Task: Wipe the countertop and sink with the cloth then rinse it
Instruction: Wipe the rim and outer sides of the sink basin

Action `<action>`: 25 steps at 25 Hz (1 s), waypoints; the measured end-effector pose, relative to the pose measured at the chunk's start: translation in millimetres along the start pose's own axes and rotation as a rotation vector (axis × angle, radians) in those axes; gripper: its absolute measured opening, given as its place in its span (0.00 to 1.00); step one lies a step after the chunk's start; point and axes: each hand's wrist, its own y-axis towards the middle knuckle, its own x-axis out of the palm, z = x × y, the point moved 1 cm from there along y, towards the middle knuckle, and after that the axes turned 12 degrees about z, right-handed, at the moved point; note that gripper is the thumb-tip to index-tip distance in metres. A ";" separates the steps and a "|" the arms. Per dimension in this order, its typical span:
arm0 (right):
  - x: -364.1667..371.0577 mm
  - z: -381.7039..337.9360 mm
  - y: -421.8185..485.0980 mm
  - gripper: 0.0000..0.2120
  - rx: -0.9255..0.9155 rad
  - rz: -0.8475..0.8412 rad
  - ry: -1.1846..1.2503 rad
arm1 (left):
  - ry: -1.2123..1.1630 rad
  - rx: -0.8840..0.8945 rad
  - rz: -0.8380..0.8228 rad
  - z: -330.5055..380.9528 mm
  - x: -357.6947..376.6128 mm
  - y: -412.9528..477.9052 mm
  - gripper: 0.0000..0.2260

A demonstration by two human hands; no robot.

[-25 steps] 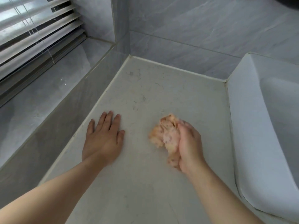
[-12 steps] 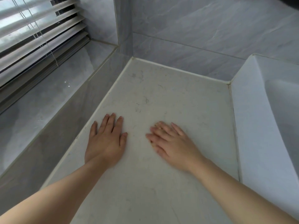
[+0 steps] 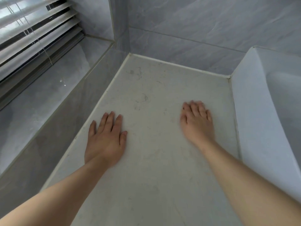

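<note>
At far left hang window blinds [image 3: 32, 30] over a grey sill [image 3: 48, 95]. The left hand [image 3: 105, 141] lies flat on the countertop [image 3: 154, 160], fingers spread, holding nothing. The right hand [image 3: 197, 123], blurred, seems flat too; the cloth may lie beneath, unseen. The sink [image 3: 260, 119] stands rightmost.

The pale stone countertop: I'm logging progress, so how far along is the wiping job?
Done: nothing clearly; faint dark marks remain on the pale stone countertop. In hand: the right hand, blurred, lies flat; no cloth shows. The left hand rests flat. Left: the white basin sink, then rinsing.
</note>
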 end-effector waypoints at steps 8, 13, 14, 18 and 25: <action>4.4 -9.6 -41.0 0.26 -0.332 0.032 0.112 | -0.017 -0.001 -0.007 0.0 0.7 0.3 0.35; 7.1 -45.7 -29.8 0.30 -0.206 0.040 0.230 | -0.014 0.005 -0.008 -1.4 3.1 1.5 0.37; 5.2 -66.9 -58.3 0.25 -0.406 0.010 0.346 | -0.016 0.006 -0.002 -1.6 3.1 1.7 0.37; 14.4 -33.3 -21.3 0.17 -0.228 0.084 0.557 | -0.049 -0.001 0.006 -0.2 0.6 0.1 0.36; 35.2 -111.2 50.7 0.22 -0.425 0.003 0.311 | -0.014 -0.015 0.046 -1.3 3.7 0.8 0.35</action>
